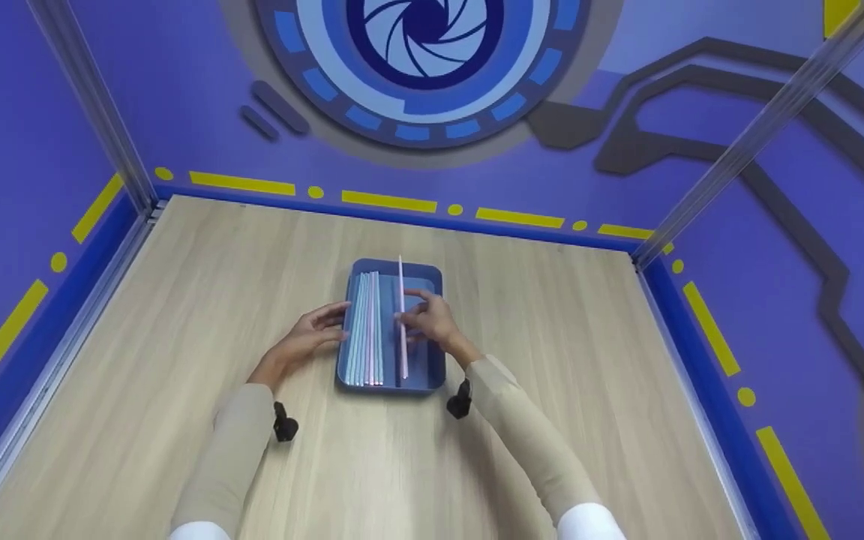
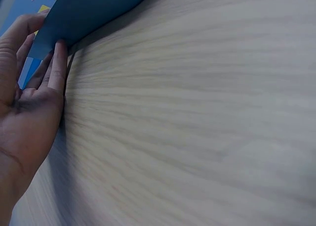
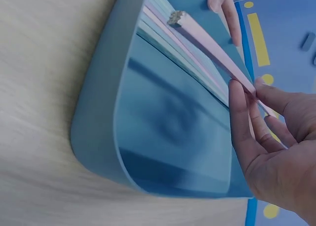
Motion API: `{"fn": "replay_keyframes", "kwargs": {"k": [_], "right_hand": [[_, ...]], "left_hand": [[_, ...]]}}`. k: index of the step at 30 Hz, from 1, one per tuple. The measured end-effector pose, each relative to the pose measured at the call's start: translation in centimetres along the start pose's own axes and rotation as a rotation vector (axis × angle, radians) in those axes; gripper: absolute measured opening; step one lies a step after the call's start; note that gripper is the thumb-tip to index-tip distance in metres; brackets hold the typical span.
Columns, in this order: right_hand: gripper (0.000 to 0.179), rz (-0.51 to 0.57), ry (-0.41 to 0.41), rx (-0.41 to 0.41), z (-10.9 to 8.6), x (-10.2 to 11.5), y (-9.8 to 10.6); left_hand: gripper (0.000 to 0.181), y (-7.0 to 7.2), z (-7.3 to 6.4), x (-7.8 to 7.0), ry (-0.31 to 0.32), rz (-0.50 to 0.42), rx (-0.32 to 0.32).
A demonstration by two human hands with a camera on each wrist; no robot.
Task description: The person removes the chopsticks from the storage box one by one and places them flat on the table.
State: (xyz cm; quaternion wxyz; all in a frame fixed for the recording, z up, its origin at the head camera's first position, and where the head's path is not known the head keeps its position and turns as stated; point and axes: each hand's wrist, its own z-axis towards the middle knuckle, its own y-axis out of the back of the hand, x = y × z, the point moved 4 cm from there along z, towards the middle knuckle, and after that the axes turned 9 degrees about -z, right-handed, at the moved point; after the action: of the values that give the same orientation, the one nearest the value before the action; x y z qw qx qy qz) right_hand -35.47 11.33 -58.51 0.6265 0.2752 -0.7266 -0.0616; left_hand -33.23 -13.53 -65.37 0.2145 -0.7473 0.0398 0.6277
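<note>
A blue tray [image 1: 421, 382] stands on the wooden table. Along its left side lies a row of several slim pastel sticks [image 1: 363, 330], pale blue and pink. Over the bare right half, my right hand [image 1: 432, 321] pinches a long pink stick [image 1: 403, 349] between thumb and fingers, lengthwise to the tray. In the right wrist view this pink stick [image 3: 212, 50] has a squarish, rough silvery end and hangs above the tray floor. My left hand [image 1: 310, 334] holds the tray's left wall, its digits at the rim and against the outside [image 2: 60, 63].
Wooden table surface [image 1: 252, 255] surrounds the tray. Blue-purple panels [image 1: 199, 142] with yellow dashes border the table at the back and sides, with metal posts [image 1: 106, 112] at the corners. A small black device [image 1: 285, 424] sits at each wrist.
</note>
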Motion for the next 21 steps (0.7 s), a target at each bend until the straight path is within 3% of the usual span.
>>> {"fn": "replay_keyframes", "kwargs": {"k": [7,13,21], "right_hand": [[0.060,0.002,0.002,-0.034,-0.9,-0.1,1.9],[0.059,-0.035,-0.020,-0.090,-1.6,-0.6,4.2],[0.059,-0.022,-0.046,-0.141,-2.4,-2.2,6.9]], "left_hand": [[0.072,-0.1,-0.1,0.0,0.002,0.015,-0.008],[0.072,-0.2,-0.2,-0.2,0.001,-0.023,-0.002],[0.071,-0.3,0.0,0.0,0.005,-0.015,-0.003]]}}
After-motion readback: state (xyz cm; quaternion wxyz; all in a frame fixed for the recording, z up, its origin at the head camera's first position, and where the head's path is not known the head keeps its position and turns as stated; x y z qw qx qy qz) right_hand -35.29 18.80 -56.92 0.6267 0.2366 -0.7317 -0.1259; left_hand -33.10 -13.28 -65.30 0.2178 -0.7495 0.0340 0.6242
